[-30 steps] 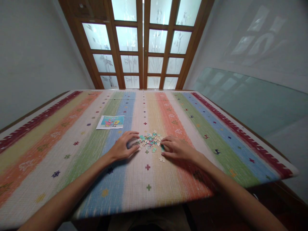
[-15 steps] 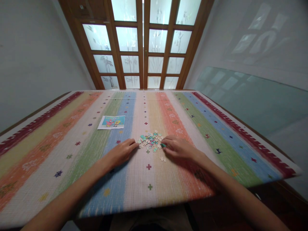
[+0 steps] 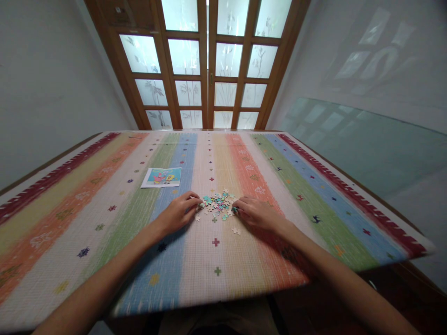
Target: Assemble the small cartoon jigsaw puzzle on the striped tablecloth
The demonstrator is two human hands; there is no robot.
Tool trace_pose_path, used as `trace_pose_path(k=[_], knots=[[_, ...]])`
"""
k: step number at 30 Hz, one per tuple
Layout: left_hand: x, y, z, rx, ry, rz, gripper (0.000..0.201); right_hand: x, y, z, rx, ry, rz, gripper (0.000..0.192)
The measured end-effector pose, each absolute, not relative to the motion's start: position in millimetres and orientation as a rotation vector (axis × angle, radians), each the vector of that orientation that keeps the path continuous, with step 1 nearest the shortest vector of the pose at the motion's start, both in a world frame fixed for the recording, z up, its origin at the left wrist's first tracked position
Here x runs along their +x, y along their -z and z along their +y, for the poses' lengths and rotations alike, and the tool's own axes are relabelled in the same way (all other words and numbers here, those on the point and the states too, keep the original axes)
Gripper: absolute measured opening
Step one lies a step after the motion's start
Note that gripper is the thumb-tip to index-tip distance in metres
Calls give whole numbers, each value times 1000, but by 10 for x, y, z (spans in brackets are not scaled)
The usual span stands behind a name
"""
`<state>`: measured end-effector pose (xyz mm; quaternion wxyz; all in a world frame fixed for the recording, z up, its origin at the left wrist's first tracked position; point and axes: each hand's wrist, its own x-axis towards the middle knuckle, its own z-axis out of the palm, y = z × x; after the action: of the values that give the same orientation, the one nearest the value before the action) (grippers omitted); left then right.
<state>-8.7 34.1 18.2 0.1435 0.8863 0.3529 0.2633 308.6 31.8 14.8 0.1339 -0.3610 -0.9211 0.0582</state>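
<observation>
A small heap of loose puzzle pieces [image 3: 218, 203], pastel and teal, lies in the middle of the striped tablecloth [image 3: 104, 218]. My left hand [image 3: 179, 211] rests palm down at the heap's left edge, its fingertips touching the outer pieces. My right hand [image 3: 253, 213] lies at the heap's right edge, fingertips on a teal piece [image 3: 234, 210]. Two stray pieces sit apart from the heap: one [image 3: 197, 217] by my left fingers, another [image 3: 236, 230] below my right hand. Whether either hand pinches a piece is not visible.
A printed cartoon picture card [image 3: 161, 177] lies flat on the cloth beyond my left hand. The table's near edge runs just below my forearms. A wooden door with frosted glass panes [image 3: 209, 65] stands behind the table, and a glass sheet [image 3: 366, 144] leans at the right.
My left hand drew back toward me, then moved forward again to the heap's left edge. My right hand stayed at the right edge with only slight finger movement.
</observation>
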Motion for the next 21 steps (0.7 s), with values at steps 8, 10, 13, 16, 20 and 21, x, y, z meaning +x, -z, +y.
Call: trace_pose_path(k=[8, 10, 13, 16, 20, 21], knots=[[-122, -127, 260, 2608, -631, 1046, 29, 3106, -173, 386, -1006, -355, -2444, 22], [-143, -90, 275, 2587, -630, 1059, 30, 3122, -154, 434, -995, -413, -2388, 20], [-150, -55, 316, 2535, -688, 1044, 25, 3164, -102, 506, -979, -568, -2313, 20], [-133, -55, 338, 2487, -770, 1002, 26, 3236, -75, 531, -957, -754, -2281, 24], [-125, -52, 323, 2467, -842, 970, 32, 3385, -100, 484, -923, -626, -2386, 28], [-129, -40, 318, 2467, -843, 985, 34, 3427, -104, 469, -941, -563, -2404, 26]])
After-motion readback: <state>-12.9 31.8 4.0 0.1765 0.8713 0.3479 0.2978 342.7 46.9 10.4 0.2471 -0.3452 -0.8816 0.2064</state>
